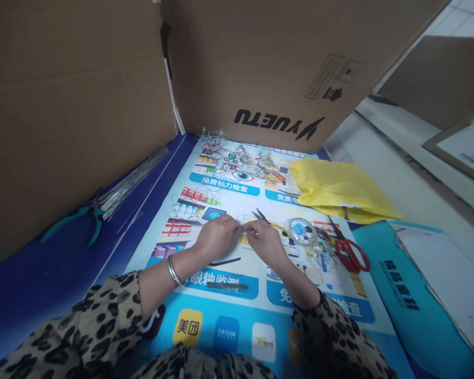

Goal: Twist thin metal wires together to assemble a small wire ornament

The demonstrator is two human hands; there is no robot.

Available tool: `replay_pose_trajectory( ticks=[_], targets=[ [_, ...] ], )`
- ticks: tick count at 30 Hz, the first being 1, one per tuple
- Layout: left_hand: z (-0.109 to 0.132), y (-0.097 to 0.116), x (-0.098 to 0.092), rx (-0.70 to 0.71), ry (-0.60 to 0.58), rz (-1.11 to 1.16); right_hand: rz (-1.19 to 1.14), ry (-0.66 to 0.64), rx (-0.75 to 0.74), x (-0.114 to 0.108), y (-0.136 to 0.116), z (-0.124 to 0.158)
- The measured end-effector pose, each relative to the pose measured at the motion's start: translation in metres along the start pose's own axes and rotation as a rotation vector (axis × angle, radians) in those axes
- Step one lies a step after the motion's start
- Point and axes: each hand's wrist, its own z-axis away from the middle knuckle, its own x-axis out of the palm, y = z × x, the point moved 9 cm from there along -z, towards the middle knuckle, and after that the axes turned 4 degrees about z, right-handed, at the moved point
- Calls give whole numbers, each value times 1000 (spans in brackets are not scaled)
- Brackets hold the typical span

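Observation:
My left hand (pixel 218 237) and my right hand (pixel 264 239) meet over the middle of the printed poster, fingertips pinched close together. Between them is a small, thin wire piece (pixel 242 229), whose shape is too fine to make out. Just beyond my right hand are dark-tipped pliers (pixel 278 227) with a yellow handle. A clear round roll of tape (pixel 302 231) lies to the right of that hand, beside a tangle of wire and small beads (pixel 324 255). Red-handled scissors (pixel 349 252) rest further right.
Teal-handled pliers (pixel 89 216) and a bundle of straight wires (pixel 132 181) lie at left. More tangled wire pieces (pixel 256 160) sit at the back. Cardboard walls (pixel 240 63) close off the back and left. A yellow bag (pixel 335 189) and a blue package (pixel 403 284) are at right.

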Motion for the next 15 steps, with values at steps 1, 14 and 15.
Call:
replay_pose_trajectory(
  ticks=[1, 14, 15],
  targets=[
    [0, -1, 0, -5, 4, 23, -19, 4, 5, 0, 1, 0],
    [-4, -20, 1, -187, 55, 363, -250, 28, 142, 4, 14, 1],
    [-4, -23, 2, -218, 50, 392, -272, 35, 153, 5, 15, 1]
  ],
)
